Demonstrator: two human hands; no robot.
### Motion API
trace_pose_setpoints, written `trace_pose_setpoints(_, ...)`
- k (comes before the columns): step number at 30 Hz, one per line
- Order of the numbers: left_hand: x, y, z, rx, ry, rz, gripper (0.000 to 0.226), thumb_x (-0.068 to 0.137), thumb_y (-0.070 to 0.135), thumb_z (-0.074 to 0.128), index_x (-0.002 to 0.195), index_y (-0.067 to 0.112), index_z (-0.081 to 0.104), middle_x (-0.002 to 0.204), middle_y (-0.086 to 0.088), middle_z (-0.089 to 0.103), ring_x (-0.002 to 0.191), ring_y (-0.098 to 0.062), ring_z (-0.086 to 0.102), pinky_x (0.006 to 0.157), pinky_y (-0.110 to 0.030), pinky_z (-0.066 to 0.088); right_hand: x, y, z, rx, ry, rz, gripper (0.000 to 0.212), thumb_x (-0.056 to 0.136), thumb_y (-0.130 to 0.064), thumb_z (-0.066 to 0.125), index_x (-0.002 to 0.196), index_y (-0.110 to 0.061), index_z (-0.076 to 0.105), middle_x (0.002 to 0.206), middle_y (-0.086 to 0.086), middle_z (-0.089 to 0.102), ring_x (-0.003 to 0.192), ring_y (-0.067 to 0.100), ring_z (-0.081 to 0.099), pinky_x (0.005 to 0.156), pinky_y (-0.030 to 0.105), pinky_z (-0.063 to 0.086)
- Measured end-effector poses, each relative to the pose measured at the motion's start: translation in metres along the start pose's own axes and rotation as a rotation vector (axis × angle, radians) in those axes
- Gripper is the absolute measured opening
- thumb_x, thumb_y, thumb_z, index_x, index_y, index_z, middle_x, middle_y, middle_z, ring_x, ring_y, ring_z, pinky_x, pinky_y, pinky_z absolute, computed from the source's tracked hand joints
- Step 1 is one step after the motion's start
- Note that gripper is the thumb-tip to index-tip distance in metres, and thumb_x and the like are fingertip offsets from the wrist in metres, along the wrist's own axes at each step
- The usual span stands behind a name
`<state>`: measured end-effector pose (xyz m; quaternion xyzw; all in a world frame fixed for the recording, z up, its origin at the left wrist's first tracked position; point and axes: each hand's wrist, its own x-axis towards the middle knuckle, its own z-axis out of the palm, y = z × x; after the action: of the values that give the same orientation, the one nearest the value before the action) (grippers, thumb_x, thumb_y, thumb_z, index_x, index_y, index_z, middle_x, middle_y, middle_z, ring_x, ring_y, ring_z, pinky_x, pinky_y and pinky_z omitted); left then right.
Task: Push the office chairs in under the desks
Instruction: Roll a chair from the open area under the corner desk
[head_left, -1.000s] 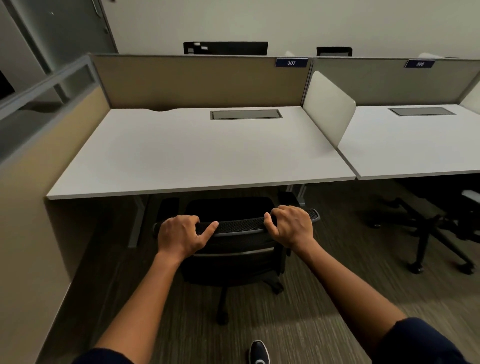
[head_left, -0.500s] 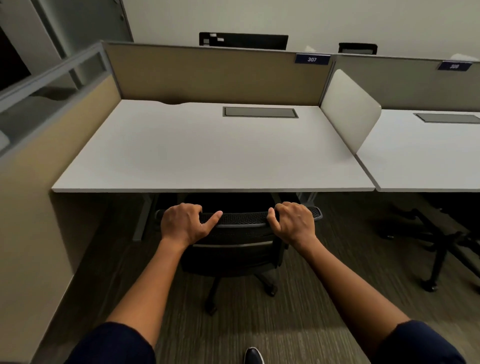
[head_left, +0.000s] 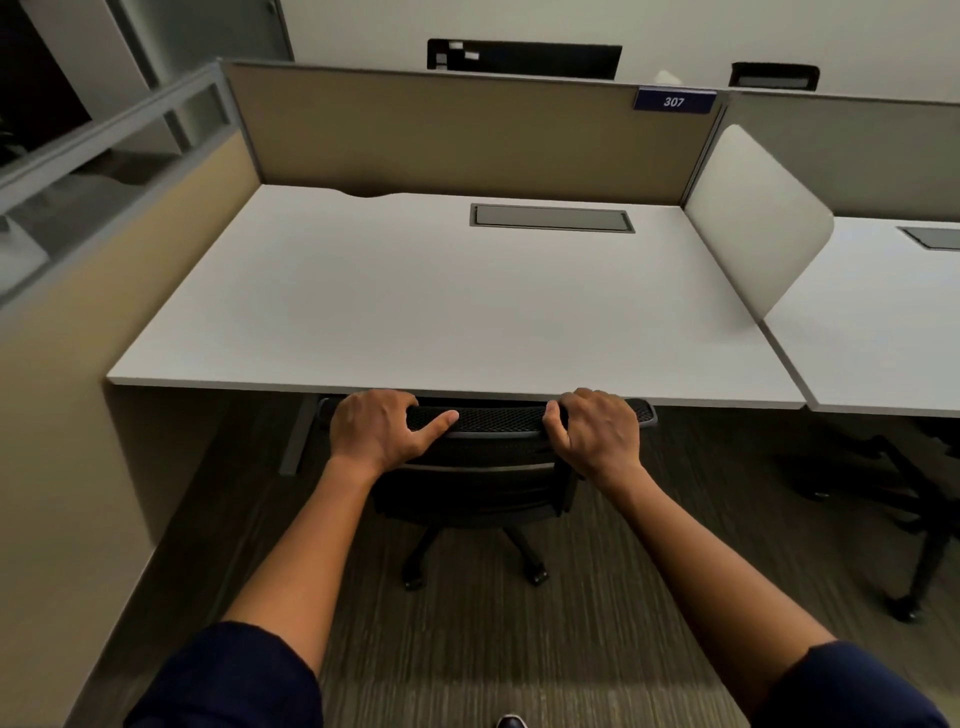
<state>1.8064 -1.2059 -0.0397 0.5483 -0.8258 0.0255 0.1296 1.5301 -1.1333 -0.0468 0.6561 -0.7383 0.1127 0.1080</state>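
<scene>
A black mesh-backed office chair (head_left: 483, 467) stands in front of me, the top of its backrest right at the front edge of the white desk (head_left: 457, 312); its seat is hidden under the desktop. My left hand (head_left: 376, 434) grips the left part of the backrest's top rail, thumb stretched along it. On the right part of the same rail, my right hand (head_left: 597, 434) holds on with curled fingers. The chair's wheeled base shows on the carpet below.
A tan partition (head_left: 467, 135) labelled 307 backs the desk, and a tan panel (head_left: 67, 415) closes its left side. A white divider (head_left: 753, 218) separates a second white desk (head_left: 883, 322) on the right. Another black chair's base (head_left: 909, 519) stands under that desk's edge.
The chair has rolled forward with both hands on its backrest; its seat and armrests have gone under the desktop, and I have stepped closer to the desk.
</scene>
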Motion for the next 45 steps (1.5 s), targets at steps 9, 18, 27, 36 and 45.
trace_pose_setpoints(9,0.043,-0.001,0.011,-0.005,-0.015,-0.017,0.099,0.072,0.098,0.01,0.072,0.022,0.072,0.063,0.006,0.065,0.061,-0.016,0.063,0.057,-0.03,0.053,0.045,0.012,0.016,0.004,-0.02,0.042,0.065,0.094,-0.049,0.021,0.068,-0.012,0.068,0.065,0.004,0.063,0.057,0.022,0.055,0.056,0.032,0.043)
trace_pose_setpoints(18,0.072,-0.021,0.021,0.009,-0.03,-0.02,0.094,0.074,0.095,0.013,0.069,0.023,0.072,0.063,0.007,0.066,0.062,-0.017,0.064,0.057,-0.031,0.053,0.054,-0.002,0.031,0.068,0.045,0.07,0.057,0.093,-0.042,0.029,0.069,-0.011,0.07,0.068,0.005,0.068,0.06,0.026,0.06,0.058,0.033,0.044)
trace_pose_setpoints(27,0.069,-0.026,0.026,-0.014,0.049,-0.038,0.09,0.081,0.087,0.019,0.094,0.021,0.079,0.087,-0.002,0.076,0.082,-0.025,0.07,0.07,-0.034,0.053,0.055,-0.006,0.028,0.077,0.031,0.035,0.057,0.094,-0.042,0.029,0.073,-0.01,0.071,0.072,0.007,0.07,0.063,0.027,0.061,0.061,0.033,0.043)
trace_pose_setpoints(36,0.03,0.013,0.031,-0.035,0.046,-0.167,0.086,0.088,0.077,0.023,0.135,0.016,0.061,0.152,-0.014,0.047,0.15,-0.034,0.027,0.121,-0.059,0.015,0.046,0.002,0.026,0.087,0.028,-0.067,0.054,0.099,-0.047,0.028,0.117,-0.013,0.066,0.106,0.007,0.071,0.099,0.028,0.062,0.086,0.04,0.044)
trace_pose_setpoints(45,-0.034,0.058,0.041,-0.143,-0.032,-0.157,0.093,0.089,0.073,0.03,0.162,0.025,-0.001,0.168,-0.007,-0.02,0.154,-0.024,-0.022,0.125,-0.052,-0.007,-0.018,0.019,0.031,0.164,-0.026,-0.071,0.073,0.101,-0.057,0.029,0.159,-0.012,0.02,0.166,0.01,0.019,0.155,0.029,0.011,0.125,0.054,0.006)
